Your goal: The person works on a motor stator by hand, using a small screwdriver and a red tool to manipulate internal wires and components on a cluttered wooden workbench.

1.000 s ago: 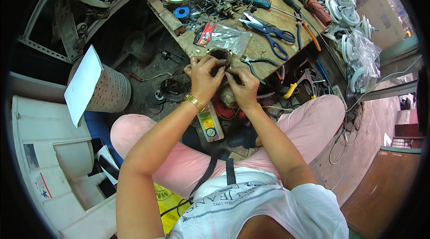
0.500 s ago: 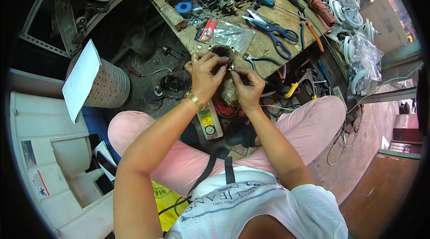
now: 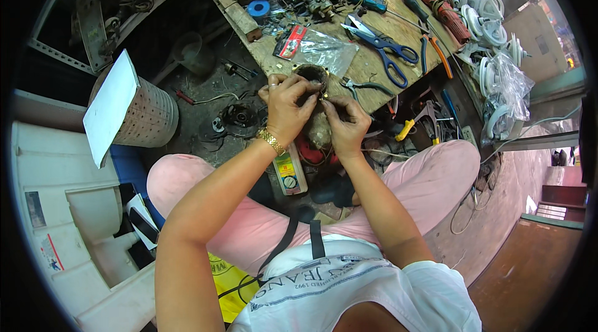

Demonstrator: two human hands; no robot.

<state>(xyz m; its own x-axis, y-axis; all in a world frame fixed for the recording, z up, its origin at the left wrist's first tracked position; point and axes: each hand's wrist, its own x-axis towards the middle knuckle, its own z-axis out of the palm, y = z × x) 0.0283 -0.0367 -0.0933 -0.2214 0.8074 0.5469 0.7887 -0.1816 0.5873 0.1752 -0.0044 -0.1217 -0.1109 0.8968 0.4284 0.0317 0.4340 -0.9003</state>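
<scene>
Both my hands meet at the near edge of the wooden workbench, over a grimy, hollow round metal housing (image 3: pixel 313 74) with a dark inside. My left hand (image 3: pixel 288 104), with a gold watch at the wrist, has its fingers closed at the housing's near rim. Close beside it, my right hand (image 3: pixel 346 121) pinches at the same rim; the small thing between its fingertips is too tiny to name. Below the fingertips shows a worn, greyish rounded body (image 3: pixel 319 132); I cannot tell whether it belongs to the housing. A yellow-faced multimeter (image 3: pixel 289 173) lies below my left wrist.
Blue-handled scissors (image 3: pixel 389 52), small cutting pliers (image 3: pixel 367 86), a plastic bag (image 3: pixel 327 52) and many loose parts cover the bench (image 3: pixel 268 61). White spiral bulbs (image 3: pixel 492 27) crowd the right. A perforated drum (image 3: pixel 149 114) with a white sheet stands left. Orange-handled pliers (image 3: pixel 441 58) lie nearby.
The view has shifted slightly. Both hands stay at the housing's rim with nearly the same grip, the fingers only a little moved.
</scene>
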